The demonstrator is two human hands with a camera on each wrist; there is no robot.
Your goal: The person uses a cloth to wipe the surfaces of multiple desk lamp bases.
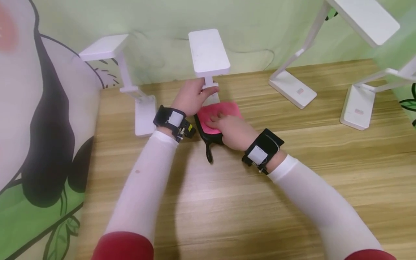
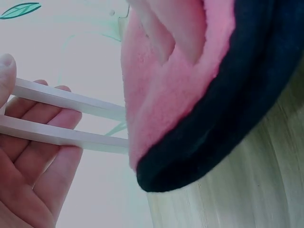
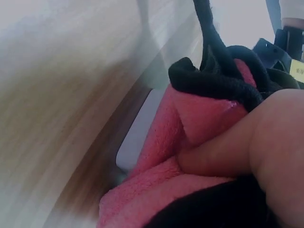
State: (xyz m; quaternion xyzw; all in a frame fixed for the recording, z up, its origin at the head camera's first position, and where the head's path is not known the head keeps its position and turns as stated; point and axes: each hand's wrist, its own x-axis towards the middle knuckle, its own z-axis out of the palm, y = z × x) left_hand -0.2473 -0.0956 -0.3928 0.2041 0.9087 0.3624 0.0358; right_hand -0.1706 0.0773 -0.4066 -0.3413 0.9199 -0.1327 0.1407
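Observation:
In the head view, my left hand (image 1: pixel 189 98) grips the arm of the middle white desk lamp (image 1: pixel 209 52), whose flat head is above it. The left wrist view shows the arm's two thin bars (image 2: pixel 66 97) between thumb and fingers. My right hand (image 1: pixel 236 133) holds a pink cloth (image 1: pixel 227 108) with a black border and a black hanging loop (image 1: pixel 208 153) against the lamp's base. In the right wrist view, the thumb (image 3: pixel 216 154) presses into the folded cloth, and the white base (image 3: pixel 137 135) shows beside it. The cloth hides most of the base.
Another white lamp (image 1: pixel 145 115) stands close on the left. Two more lamps stand to the right, one at the back (image 1: pixel 292 88) and one nearer the edge (image 1: pixel 358 108). A painted wall (image 1: pixel 156 21) borders the wooden table (image 1: pixel 227 202); a panda picture (image 1: pixel 52 126) is at left.

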